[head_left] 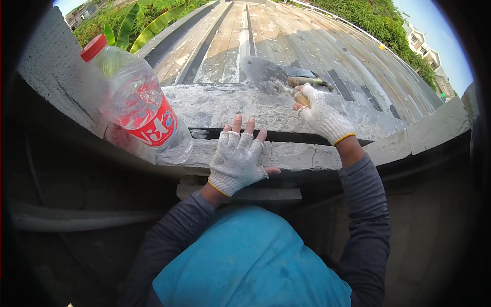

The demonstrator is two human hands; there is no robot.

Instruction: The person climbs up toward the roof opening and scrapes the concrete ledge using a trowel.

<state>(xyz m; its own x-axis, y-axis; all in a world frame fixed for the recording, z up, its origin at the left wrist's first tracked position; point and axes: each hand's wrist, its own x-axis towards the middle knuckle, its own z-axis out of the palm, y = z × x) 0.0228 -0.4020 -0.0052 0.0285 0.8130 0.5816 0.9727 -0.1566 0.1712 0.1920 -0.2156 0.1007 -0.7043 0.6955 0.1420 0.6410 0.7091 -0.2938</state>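
My left hand (238, 158), in a white fingerless knit glove, lies with fingers spread on the top of the concrete ledge (291, 155). My right hand (321, 111), gloved the same way, is closed round the wooden handle of a trowel (265, 73). The trowel's grey-smeared blade points left over the rough mortar strip (225, 105) beyond the ledge. Just past the right hand lies another tool with a pale handle (305, 81); its far part is partly hidden behind the trowel. To the left of my left hand, a large clear plastic bottle (140, 102) with a red cap and red label stands on the ledge.
A ribbed metal roof (286, 36) slopes away past the mortar strip. At the left rises a grey wall block (59, 66). A dark gap runs along the ledge's far side. Below the ledge is a short board (266, 194). Trees and houses stand beyond.
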